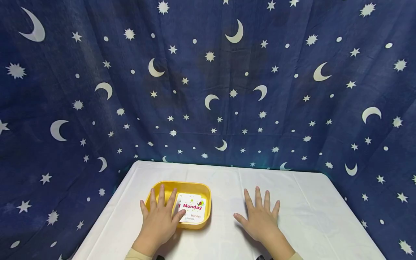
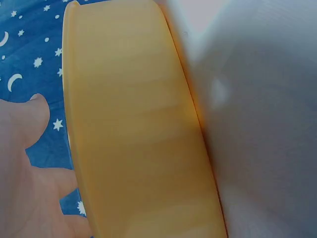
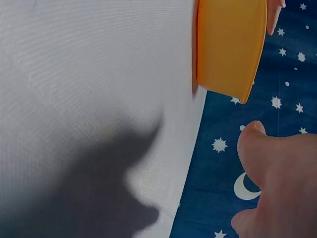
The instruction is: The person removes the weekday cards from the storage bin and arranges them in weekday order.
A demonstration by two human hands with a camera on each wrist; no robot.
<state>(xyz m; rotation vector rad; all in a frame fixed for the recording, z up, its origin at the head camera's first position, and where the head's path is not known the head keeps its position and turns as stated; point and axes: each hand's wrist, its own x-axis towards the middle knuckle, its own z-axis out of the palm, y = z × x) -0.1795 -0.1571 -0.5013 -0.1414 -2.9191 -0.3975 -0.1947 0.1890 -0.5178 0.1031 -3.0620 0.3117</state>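
Observation:
A yellow plastic tray with raised walls stands on the table, left of the middle. Inside it lie white cards; the top one reads "Monday" and has a small colourful picture at its corner. My left hand is spread over the tray's left part, fingers straight, and partly covers the cards' left edge. In the left wrist view the tray's outer wall fills the middle, with the hand beside its rim. To the right of the tray, my right hand hovers above the tabletop with spread fingers, holding nothing.
A white cloth covers the table, which has rounded far corners. Behind it and at both sides hangs a dark blue curtain with white moons and stars. The right hand's shadow falls on the cloth.

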